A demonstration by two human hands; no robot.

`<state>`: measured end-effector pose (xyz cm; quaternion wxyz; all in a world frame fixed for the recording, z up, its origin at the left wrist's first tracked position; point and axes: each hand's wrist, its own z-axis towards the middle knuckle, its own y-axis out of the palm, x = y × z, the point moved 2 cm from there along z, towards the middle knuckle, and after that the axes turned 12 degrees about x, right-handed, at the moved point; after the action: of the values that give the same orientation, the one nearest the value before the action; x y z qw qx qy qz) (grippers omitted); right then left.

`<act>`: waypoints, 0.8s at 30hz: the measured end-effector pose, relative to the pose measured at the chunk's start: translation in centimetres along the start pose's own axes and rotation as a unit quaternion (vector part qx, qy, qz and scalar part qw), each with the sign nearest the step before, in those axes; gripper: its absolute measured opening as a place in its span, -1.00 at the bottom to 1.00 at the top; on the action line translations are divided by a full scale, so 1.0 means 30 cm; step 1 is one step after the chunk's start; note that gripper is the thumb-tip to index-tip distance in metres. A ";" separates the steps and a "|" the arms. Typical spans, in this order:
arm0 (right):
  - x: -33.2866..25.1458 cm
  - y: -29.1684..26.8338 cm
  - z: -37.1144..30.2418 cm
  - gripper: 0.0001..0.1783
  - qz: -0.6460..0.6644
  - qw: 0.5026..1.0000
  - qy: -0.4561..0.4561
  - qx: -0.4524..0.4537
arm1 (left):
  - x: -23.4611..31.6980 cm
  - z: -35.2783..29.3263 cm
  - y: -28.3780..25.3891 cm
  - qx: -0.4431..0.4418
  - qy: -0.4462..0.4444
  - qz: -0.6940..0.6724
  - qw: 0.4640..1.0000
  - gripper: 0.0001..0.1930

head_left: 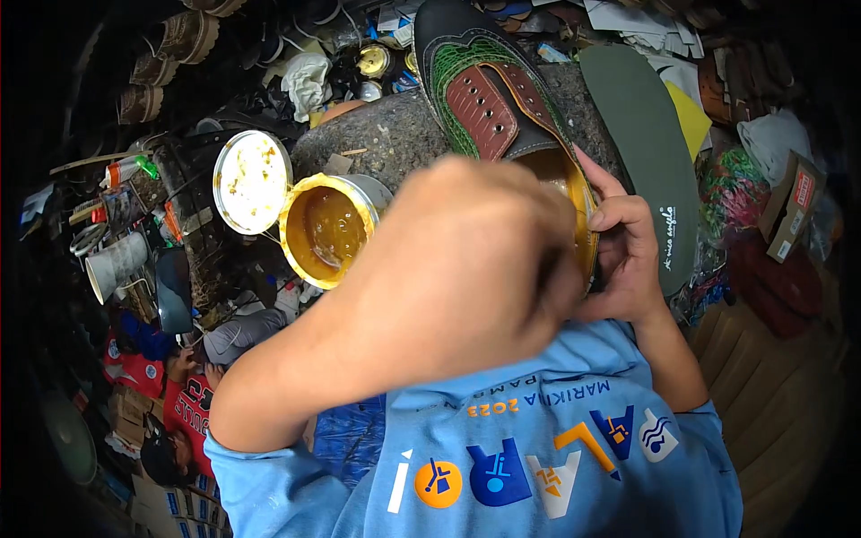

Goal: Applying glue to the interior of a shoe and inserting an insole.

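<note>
A brown, black and green lace-up shoe (482, 112) lies with its toe pointing away from me, its heel end toward my body. My right hand (628, 247) grips the heel end from the right, with the thumb at the rim of the opening. Over the opening, my left hand (489, 242) is curled into a fist and slightly blurred. Whatever it holds is hidden beneath the fingers. Just left of that wrist, an open can (332, 229) of amber, glue-like paste lies tipped toward me, with paste smeared on its rim. Its round lid (252, 182) stands beside it, spotted with paste.
A grey-green insole (639, 143) lies right of the shoe, on a rough dark work surface (359, 134). Scraps, small cans and a crumpled white bag (308, 83) crowd the far side. At lower left sits another person in red (193, 412). An open carton (794, 206) stands at right.
</note>
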<state>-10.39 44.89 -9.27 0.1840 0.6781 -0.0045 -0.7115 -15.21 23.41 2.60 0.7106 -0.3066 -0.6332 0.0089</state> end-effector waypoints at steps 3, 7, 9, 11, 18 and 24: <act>0.002 0.000 0.001 0.02 0.016 1.000 0.014 0.018 | -0.009 0.016 -0.003 0.031 0.040 -0.018 0.999 -0.86; 0.000 0.000 0.004 -0.04 0.005 1.000 0.002 0.016 | -0.004 0.027 -0.062 0.010 0.025 0.059 0.998 -0.79; -0.005 0.004 0.010 -0.07 -0.005 1.000 0.001 0.027 | -0.021 0.035 -0.079 0.034 0.011 0.050 0.998 -0.81; -0.011 0.011 0.017 -0.09 -0.008 1.000 -0.010 0.019 | -0.008 0.026 -0.054 0.001 -0.021 0.009 1.000 -0.81; -0.029 0.003 0.008 -0.13 -0.090 0.994 -0.004 0.057 | 0.027 0.094 -0.048 -0.144 -0.059 -0.004 0.988 -0.74; -0.029 -0.006 0.023 -0.06 -0.109 0.994 -0.017 -0.022 | 0.090 0.158 -0.055 -0.198 -0.019 0.087 0.976 -0.73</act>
<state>-11.08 45.12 -8.42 0.1203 0.6578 0.0819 -0.7390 -19.57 25.15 5.80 0.6204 -0.4948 -0.6065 -0.0492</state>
